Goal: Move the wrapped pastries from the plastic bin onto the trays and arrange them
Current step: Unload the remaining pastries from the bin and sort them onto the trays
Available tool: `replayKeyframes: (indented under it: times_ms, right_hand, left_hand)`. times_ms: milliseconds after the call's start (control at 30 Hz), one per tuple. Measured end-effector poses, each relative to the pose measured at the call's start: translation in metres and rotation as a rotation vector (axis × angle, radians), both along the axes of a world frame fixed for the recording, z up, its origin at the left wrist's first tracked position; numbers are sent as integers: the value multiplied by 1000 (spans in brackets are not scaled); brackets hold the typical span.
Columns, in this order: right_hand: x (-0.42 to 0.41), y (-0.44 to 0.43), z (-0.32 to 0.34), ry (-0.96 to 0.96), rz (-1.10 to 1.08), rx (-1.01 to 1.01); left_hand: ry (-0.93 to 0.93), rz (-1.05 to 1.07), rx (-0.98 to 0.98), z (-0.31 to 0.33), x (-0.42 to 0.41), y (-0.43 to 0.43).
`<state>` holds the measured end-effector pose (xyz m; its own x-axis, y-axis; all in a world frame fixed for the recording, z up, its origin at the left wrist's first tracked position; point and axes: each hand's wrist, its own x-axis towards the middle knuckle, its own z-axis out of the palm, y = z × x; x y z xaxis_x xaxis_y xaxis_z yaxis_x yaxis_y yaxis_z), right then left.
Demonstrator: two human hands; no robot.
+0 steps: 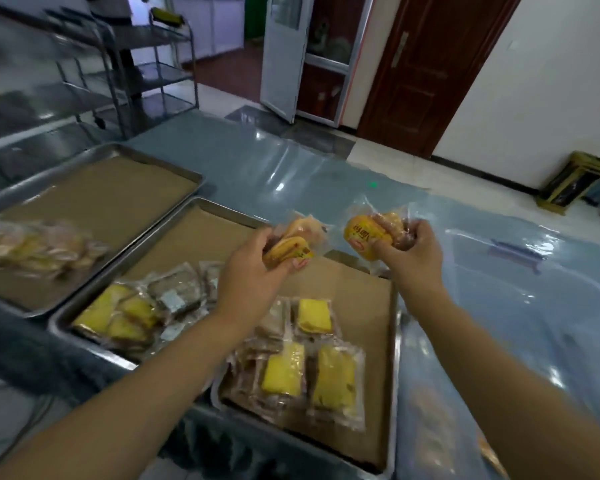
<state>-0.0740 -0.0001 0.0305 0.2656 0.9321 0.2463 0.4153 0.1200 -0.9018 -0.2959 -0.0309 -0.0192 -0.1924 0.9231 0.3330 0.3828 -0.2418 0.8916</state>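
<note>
My left hand (253, 275) grips a bundle of wrapped pastries (293, 244) with orange labels, held above the far part of the nearest tray (392, 375). My right hand (409, 254) grips another bundle of wrapped pastries (374, 233) just to the right, over that tray's far right corner. The nearest tray is lined with brown paper and carries several yellow and brown wrapped pastries (298, 368). The middle tray (63, 320) holds more wrapped pastries (136, 310). The far left tray (160, 164) has a blurred pile of wrapped pastries (35, 244). No plastic bin shows clearly.
The table is covered with glossy blue-grey plastic sheeting (499, 306). Metal rack carts (125, 74) stand at the back left, with a person (118, 15) partly visible behind them. A brown door (430, 64) and a small gold bin (572, 181) lie to the right.
</note>
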Motion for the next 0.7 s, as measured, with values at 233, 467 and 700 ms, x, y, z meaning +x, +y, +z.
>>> replayKeyframes:
  times_ms: [233, 467, 700]
  right_hand:
    - [-143, 3, -53, 26, 164, -184]
    - [-230, 16, -84, -8, 265, -292]
    - [-280, 71, -112, -15, 312, -358]
  left_hand:
    - [43, 183, -154, -35, -161, -23]
    - [58, 260, -241, -62, -236, -28]
    - [69, 311, -332, -78, -284, 2]
